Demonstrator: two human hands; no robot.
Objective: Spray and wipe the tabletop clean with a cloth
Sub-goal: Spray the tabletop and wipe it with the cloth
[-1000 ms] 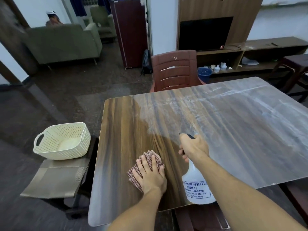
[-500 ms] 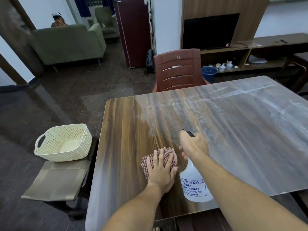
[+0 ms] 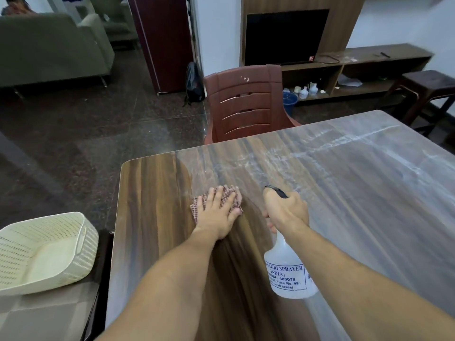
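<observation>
Cloth [image 3: 229, 196] under flat left hand [image 3: 219, 215], right hand [image 3: 286, 209] gripping spray bottle [image 3: 288, 271]

This is a home, an open living and dining room. A green sofa [image 3: 49, 48] sits at the upper left. A dark television [image 3: 285, 36] is set in a wood panel at top centre above a low shelf unit [image 3: 384, 61]. A brown plastic chair [image 3: 246, 104] stands at the wood-grain worktop [image 3: 344, 198]. Dark polished stone floor [image 3: 86, 134] runs throughout, and a cream basket [image 3: 49, 252] sits at lower left.

cloth [image 3: 230, 196]: checked, flat on tabletop [image 3: 369, 193] | spray bottle [image 3: 289, 271]: translucent, labelled, tilted, held aloft
</observation>
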